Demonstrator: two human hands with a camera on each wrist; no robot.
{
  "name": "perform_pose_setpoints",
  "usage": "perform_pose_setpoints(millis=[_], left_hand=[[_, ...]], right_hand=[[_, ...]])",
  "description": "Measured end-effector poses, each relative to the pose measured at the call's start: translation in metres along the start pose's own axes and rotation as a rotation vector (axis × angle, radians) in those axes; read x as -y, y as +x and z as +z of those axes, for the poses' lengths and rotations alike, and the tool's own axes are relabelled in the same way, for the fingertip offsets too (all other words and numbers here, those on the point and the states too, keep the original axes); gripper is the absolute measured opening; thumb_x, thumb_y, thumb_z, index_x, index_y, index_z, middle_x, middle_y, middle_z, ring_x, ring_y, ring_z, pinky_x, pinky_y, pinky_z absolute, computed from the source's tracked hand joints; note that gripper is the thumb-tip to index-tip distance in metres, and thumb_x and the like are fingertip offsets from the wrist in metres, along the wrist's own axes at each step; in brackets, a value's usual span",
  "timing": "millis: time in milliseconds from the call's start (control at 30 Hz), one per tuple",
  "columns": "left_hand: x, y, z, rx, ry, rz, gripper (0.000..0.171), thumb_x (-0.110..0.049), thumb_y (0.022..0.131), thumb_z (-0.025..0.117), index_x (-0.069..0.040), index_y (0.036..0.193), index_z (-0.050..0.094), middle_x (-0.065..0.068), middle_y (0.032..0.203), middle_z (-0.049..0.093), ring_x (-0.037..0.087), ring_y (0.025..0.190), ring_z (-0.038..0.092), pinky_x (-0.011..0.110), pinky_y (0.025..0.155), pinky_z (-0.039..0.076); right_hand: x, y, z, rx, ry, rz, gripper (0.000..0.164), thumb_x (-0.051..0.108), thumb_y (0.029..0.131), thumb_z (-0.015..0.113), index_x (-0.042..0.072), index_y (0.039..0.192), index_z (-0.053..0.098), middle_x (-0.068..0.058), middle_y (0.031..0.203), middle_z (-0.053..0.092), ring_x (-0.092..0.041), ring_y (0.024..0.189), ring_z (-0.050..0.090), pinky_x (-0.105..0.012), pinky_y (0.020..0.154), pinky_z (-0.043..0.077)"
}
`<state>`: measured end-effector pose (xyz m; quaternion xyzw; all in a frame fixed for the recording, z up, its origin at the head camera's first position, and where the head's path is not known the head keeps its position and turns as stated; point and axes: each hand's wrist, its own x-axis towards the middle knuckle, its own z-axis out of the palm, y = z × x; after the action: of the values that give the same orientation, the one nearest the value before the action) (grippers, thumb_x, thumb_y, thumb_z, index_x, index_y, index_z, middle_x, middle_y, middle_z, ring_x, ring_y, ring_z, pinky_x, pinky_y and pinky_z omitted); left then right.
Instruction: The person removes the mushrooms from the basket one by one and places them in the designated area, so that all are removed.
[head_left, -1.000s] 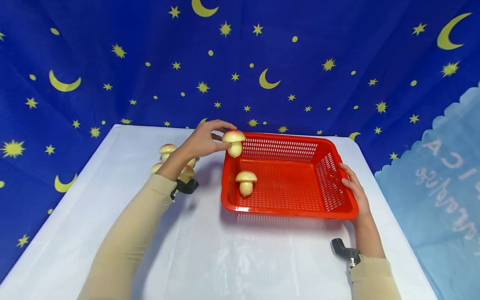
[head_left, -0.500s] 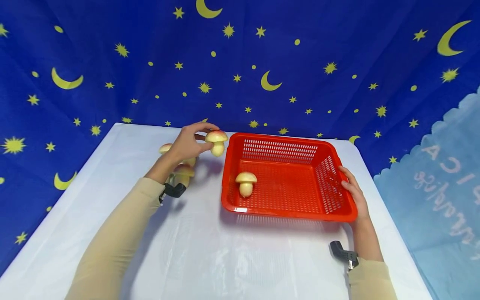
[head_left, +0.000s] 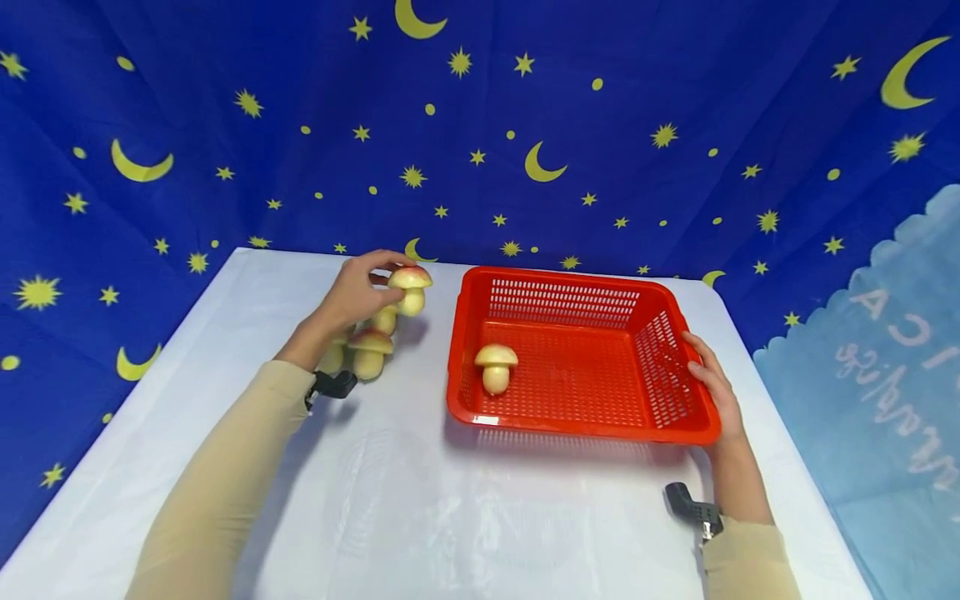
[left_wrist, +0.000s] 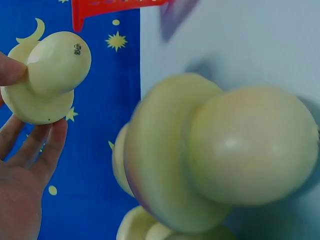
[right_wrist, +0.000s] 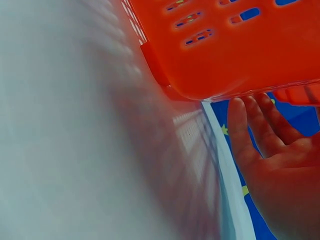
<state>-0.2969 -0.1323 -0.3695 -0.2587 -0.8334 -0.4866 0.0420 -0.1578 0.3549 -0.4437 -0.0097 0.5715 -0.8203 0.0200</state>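
Note:
My left hand [head_left: 358, 292] pinches a toy mushroom [head_left: 411, 288] by its cap and stem, held above the table left of the red basket [head_left: 581, 429]. In the left wrist view the held mushroom [left_wrist: 60, 65] shows its pale underside between thumb and fingers. Just below that hand, other mushrooms [head_left: 369, 357] stand grouped on the table, partly hidden by the hand and wrist. One mushroom [head_left: 496, 368] is in the basket near its left wall. My right hand [head_left: 717, 396] holds the basket's right rim; in the right wrist view its fingers [right_wrist: 240, 125] lie beneath the rim.
A white-covered table [head_left: 420, 517] lies under everything. Behind it hangs a blue cloth [head_left: 300, 83] with yellow moons and stars. A light blue cloth [head_left: 885, 417] with lettering hangs at the right. Dark wrist devices [head_left: 333, 385] are strapped to both wrists.
My left hand has moved left with the mushroom, from over the basket's left rim to above the grouped mushrooms. The right hand, the basket and the mushroom inside stay in place.

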Motion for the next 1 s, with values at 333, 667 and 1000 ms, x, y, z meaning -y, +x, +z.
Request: perform_pose_setpoints(millis=[333, 667, 1000], left_hand=[[0.036, -0.003, -0.013, -0.050, 0.068, -0.054, 0.036, -0.005, 0.075, 0.064, -0.017, 0.109, 0.061, -0.002, 0.108, 0.057, 0.017, 0.097, 0.052, 0.035, 0.081, 0.044], [0.052, -0.013, -0.041, -0.079, 0.162, -0.135, 0.036, -0.004, 0.074, 0.064, -0.016, 0.108, 0.061, 0.000, 0.108, 0.057, 0.019, 0.093, 0.053, 0.036, 0.077, 0.044], [0.058, -0.014, -0.056, -0.107, 0.209, -0.225, 0.035, -0.006, 0.075, 0.061, -0.017, 0.109, 0.061, 0.002, 0.112, 0.054, 0.021, 0.098, 0.050, 0.038, 0.075, 0.042]], right_hand=[[-0.001, 0.000, -0.001, -0.010, -0.025, 0.007, 0.050, 0.017, 0.096, 0.031, 0.028, 0.143, 0.018, -0.007, 0.144, 0.011, -0.025, 0.118, 0.036, -0.044, 0.088, 0.031], [-0.004, 0.001, 0.001, -0.016, -0.040, 0.021, 0.050, 0.018, 0.096, 0.031, 0.029, 0.143, 0.017, -0.007, 0.144, 0.011, -0.026, 0.118, 0.036, -0.043, 0.088, 0.032], [0.000, 0.000, -0.001, 0.009, 0.011, 0.005, 0.050, 0.015, 0.096, 0.029, 0.027, 0.143, 0.016, -0.008, 0.145, 0.009, -0.026, 0.118, 0.035, -0.044, 0.088, 0.030]])
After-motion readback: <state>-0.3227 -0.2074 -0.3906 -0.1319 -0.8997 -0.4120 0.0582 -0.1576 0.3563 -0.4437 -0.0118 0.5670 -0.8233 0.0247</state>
